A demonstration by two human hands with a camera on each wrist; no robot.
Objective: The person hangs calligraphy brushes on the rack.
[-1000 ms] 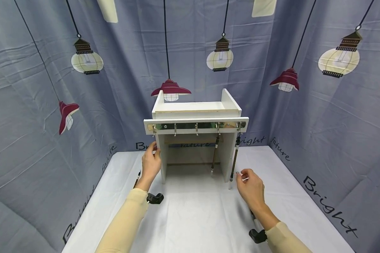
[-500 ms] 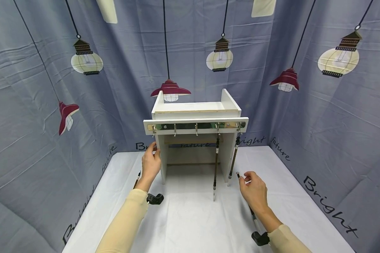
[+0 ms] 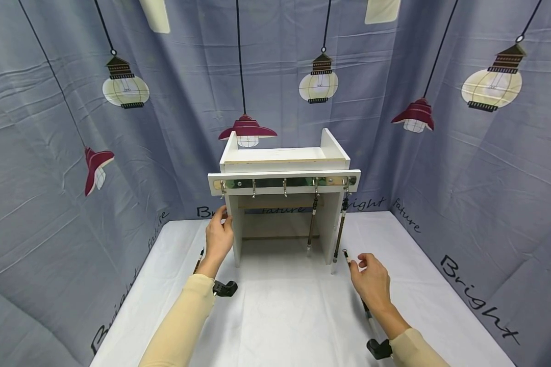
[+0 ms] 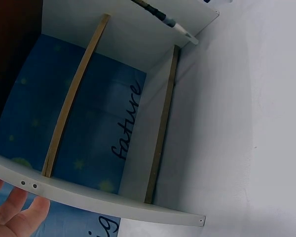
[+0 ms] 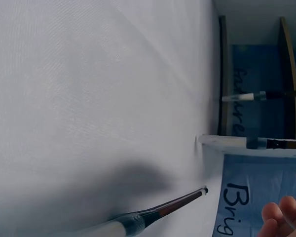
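Note:
My left hand [image 3: 219, 237] touches the outer face of the left side panel [image 3: 234, 232] of a white wooden shelf, fingers loosely bent. To the right, my right hand [image 3: 371, 280] hovers with relaxed fingers and nothing held. Beneath it a calligraphy brush [image 5: 175, 207] lies on the table, its looped end pointing toward the shelf; the hand partly hides it in the head view. Two more brushes, an inner brush [image 3: 311, 229] and an outer brush [image 3: 340, 237], hang tip down from the two rightmost hooks of the hook rail [image 3: 268, 191].
Another brush [image 3: 199, 261] lies left of the shelf, partly behind the left wrist. Other hooks [image 3: 254, 189] on the rail carry nothing. A white cloth [image 3: 275, 316] covers the table, and patterned curtains [image 3: 188, 127] enclose the back and sides.
My right hand has drawn back slightly to the right and down, away from the lying brush's looped end. The inner hanging brush swung forward and back again. The left hand stays put.

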